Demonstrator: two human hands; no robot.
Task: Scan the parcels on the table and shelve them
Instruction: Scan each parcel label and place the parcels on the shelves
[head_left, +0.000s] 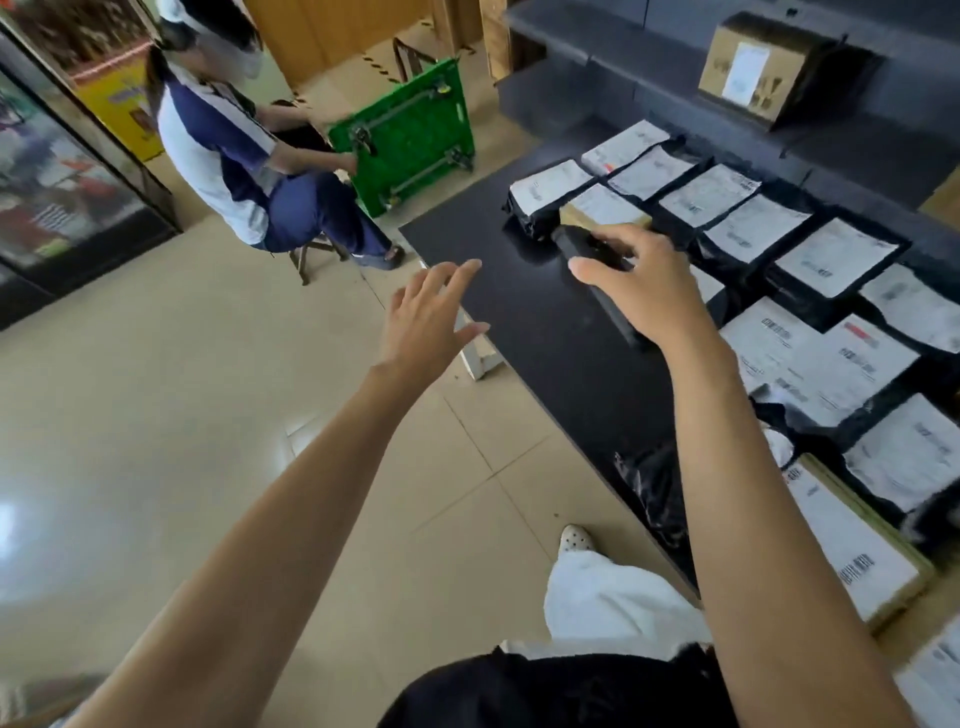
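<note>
Parcels (836, 257) cover table (545, 322); right hand (644, 291) grips scanner (571, 247); left hand (421, 317) spread wide.

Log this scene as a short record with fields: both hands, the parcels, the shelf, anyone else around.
left hand: open, fingers spread, holding nothing
right hand: grips black scanner over the table
parcels: black bags, white labels, in rows on table
shelf: one cardboard box
other person: seated on stool, holding green trolley
</note>
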